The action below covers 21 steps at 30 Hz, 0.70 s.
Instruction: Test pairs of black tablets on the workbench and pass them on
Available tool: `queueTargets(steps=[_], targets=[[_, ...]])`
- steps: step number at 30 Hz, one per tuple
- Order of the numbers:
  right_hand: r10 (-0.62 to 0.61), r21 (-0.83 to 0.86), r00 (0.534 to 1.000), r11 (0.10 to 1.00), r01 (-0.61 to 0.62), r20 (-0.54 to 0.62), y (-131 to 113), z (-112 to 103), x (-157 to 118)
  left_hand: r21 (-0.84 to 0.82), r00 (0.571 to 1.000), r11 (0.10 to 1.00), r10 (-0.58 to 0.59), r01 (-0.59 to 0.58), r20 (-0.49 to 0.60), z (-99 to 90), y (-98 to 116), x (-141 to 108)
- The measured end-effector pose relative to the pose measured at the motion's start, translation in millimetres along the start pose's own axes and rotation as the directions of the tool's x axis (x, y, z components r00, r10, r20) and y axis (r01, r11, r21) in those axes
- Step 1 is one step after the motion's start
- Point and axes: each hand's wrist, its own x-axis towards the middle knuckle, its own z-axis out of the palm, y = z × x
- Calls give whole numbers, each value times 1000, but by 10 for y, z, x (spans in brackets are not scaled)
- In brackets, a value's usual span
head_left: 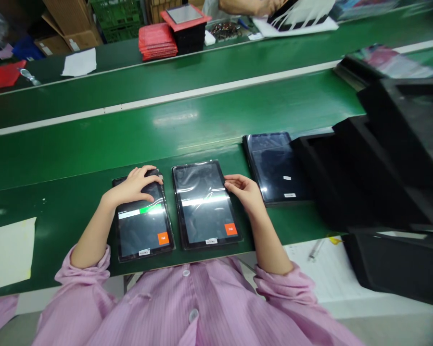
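Note:
Two black tablets lie side by side on the green bench, each lit with a dark screen and an orange "Fail" box. Across the upper part of the left tablet [140, 242] rests my left hand [137, 185], fingers spread and thumb over the screen; a green bar shows below it. The middle tablet [202, 221] has my right hand [243, 190] at its upper right edge, thumb and fingertips closed on that edge. To the right of that hand lies another tablet with a dark screen [270, 166], seemingly on top of one more.
Black foam trays [350, 168] pile up at the right. A yellowish sheet [10, 254] lies at the left. Beyond the green conveyor belt [147, 120] are red pouches [157, 41], white paper [79, 62] and another person's arm [241, 6].

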Motion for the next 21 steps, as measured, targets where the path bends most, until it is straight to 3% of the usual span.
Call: queueTargets(steps=[21], targets=[[63,-18,996,998,-64,-57,-26,-49,1,34,995,999,-8,5,99,-39,50,155]])
